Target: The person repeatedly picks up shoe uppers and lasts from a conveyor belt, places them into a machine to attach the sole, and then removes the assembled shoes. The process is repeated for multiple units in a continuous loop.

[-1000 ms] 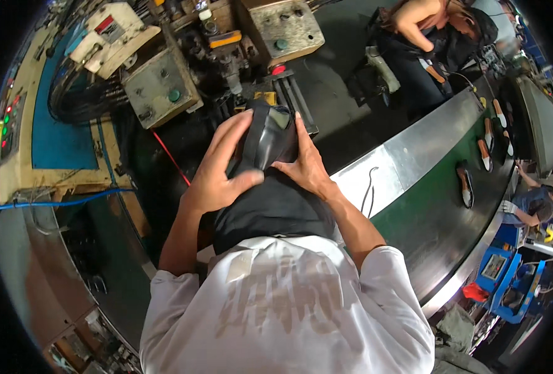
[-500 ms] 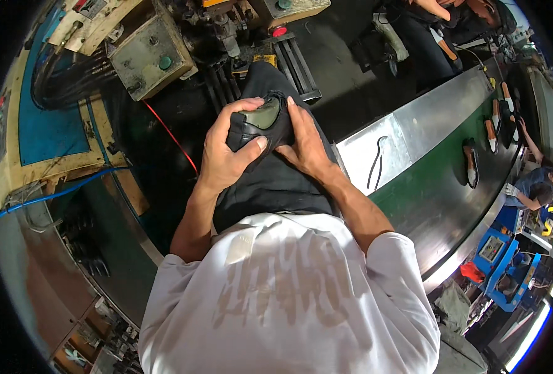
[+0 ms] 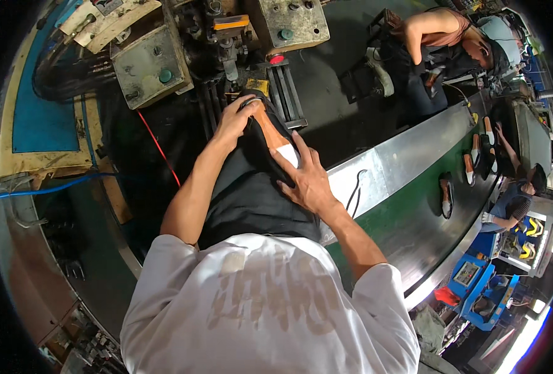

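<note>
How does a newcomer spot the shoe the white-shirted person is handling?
Find the bright metal strip along the green belt, then look left to the dark trousers. Over them, the left hand grips the far end of a black shoe with an orange-brown and white face; the right hand touches its near end. Unlike the shoes lying on the belt, both hands are on it.

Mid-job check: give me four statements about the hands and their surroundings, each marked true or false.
1. The bare left hand and bare right hand both touch a black shoe with a brown-and-white upward face. True.
2. The right hand is at the shoe's far end. False: the left hand is there.
3. Shoes lie on the long dark-green belt at the right. True.
4. The thin red cord lies right of both hands. False: the cord lies left of them.
</note>
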A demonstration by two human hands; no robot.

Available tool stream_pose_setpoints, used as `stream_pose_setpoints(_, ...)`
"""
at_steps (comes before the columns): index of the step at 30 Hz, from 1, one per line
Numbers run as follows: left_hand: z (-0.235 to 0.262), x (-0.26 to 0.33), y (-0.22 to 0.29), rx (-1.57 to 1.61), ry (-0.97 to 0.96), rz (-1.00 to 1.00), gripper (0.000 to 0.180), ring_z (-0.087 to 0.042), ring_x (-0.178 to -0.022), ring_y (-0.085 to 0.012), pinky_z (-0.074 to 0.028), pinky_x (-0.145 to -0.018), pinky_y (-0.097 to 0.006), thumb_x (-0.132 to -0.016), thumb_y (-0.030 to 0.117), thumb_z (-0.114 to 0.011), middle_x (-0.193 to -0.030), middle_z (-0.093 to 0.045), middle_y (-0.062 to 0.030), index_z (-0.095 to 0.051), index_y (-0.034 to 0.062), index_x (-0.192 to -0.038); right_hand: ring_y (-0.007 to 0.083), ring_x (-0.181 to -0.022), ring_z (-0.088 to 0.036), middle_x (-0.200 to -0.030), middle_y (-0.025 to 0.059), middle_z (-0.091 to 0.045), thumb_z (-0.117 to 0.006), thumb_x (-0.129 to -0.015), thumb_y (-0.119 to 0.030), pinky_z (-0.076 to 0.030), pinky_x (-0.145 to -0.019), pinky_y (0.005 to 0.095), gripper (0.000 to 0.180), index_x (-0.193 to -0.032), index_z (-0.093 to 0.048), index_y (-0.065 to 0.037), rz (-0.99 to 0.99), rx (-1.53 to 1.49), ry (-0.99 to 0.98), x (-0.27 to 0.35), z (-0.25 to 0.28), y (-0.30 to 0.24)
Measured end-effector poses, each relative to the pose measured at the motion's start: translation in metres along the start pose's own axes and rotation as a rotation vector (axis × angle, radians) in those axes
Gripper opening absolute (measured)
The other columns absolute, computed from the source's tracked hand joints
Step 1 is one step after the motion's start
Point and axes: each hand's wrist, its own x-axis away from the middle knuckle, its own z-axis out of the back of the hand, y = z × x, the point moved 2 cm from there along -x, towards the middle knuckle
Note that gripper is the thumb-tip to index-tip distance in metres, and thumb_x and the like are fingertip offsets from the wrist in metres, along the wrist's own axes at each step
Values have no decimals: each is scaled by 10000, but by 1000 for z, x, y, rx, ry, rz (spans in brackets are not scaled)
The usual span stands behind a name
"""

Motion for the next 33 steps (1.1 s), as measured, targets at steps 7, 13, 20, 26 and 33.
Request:
stream_pose_setpoints(7,-8,-22,-24,-255,174,-442,328,-725,-1143,-367,-536,-1004,-397,-1064,224,-598,-1225,-755,-223,-737,0,-1259,475,-1294,-507,-1725,277,-200,-880,-758,-178,-563,-1030,518,861,-1533,-575,-399,77,101,89,2,-31,4)
stream_pose_setpoints(13,-8,-23,-29,-247,273,-471,315,-715,-1139,-405,-539,-1002,-422,-1073,211,-575,-1205,-752,-235,-734,-6,-1239,493,-1259,-523,-1720,284,-203,-865,-759,-167,-576,-997,526,852,-1525,-581,-405,108,112,71,-6,-25,4)
stream_pose_setpoints(20,13,-25,-28,-213,157,-425,383,-700,-1200,-406,-519,-1050,-428,-1063,239,-582,-1261,-736,-258,-702,-35,-1303,498,-1274,-530,-1693,303,-260,-874,-754,-170,-560,-1020,542,824,-1505,-615,-388,154,72,42,-11,-11,-2)
stream_pose_setpoints(26,144,-1,71,-416,587,-739,324,-658,-1212,-368,-485,-1090,-471,-993,151,-685,-1294,-702,-203,-691,-3,-1278,510,-1321,-548,-1662,353,-313,-896,-758,-164,-528,-1058,536,741,-1461,-682,-254,260,3,250,-47,69,-25)
stream_pose_setpoints(33,327,-66,170,-1282,1436,-777,234,-583,-1243,-322,-436,-1038,-471,-981,193,-685,-1273,-698,-87,-786,116,-1178,505,-1265,-539,-1690,307,-250,-863,-814,-183,-576,-1004,553,819,-1545,-561,-394,304,139,463,-226,138,-64)
